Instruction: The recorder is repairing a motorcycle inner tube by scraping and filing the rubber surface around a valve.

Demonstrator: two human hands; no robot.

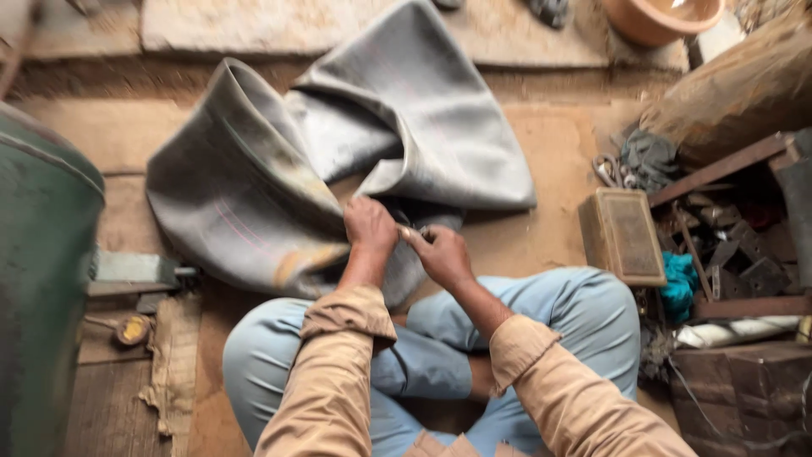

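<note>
A big grey rubber inner tube (254, 186) lies folded and deflated on the dusty floor in front of my crossed legs in light blue trousers. My left hand (369, 227) presses and grips the tube's near fold. Right beside it, my right hand (441, 256) pinches a small metal part, probably the tube's valve, between fingers and thumb. The two hands almost touch. Both sleeves are tan.
A green metal drum (42, 271) stands at the left. To the right are a worn rectangular block (623, 235), a turquoise rag (679, 283), scrap metal pieces (736, 254) and a dark box (744, 389). An orange bowl (660, 17) sits at the far edge. A sack (169, 355) lies near left.
</note>
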